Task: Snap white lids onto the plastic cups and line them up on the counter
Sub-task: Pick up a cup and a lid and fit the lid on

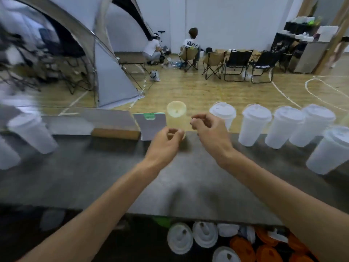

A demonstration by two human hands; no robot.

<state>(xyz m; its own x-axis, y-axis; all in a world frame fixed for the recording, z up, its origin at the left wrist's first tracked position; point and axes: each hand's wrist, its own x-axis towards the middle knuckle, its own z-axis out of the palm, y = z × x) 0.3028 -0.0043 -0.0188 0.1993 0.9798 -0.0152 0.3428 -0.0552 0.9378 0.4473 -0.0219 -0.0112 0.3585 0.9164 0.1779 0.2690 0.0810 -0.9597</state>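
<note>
A: Nearest the camera, what is seen?

B: Spare lids point(180, 238) are stacked below the counter's front edge, white ones beside orange ones point(243, 246). None is held at this moment.

A: Step in hand?

B: A clear cup point(176, 118) with no lid is being placed or steadied near the far edge of the counter point(94, 176), just left of the capped row. Judged as line-up, with capping not yet done for this cup.

A: Left hand?

B: The left hand point(166, 143) is curled at the cup's base, fingers point(174, 132) bent in and apparently touching the lower wall. A full grasp cannot be confirmed; the view is blurred.

A: Right hand?

B: The right hand point(209, 127) is held just beside the cup on its right. Its fingertips point(196, 118) are loosely pinched, with nothing visible between them. Contact with the cup cannot be told.

A: Next move?

B: A white lid is needed from the stack below, to be centred on the open rim and pressed down all round while the cup is held still. A thin cup is likely to buckle if squeezed hard.

A: Farther out?

B: A row of capped cups point(255, 125) is lined up to the right along the far edge; the nearest one point(223, 112) stands close to the right hand. More blurred white cups point(32, 133) are seen at far left.
</note>
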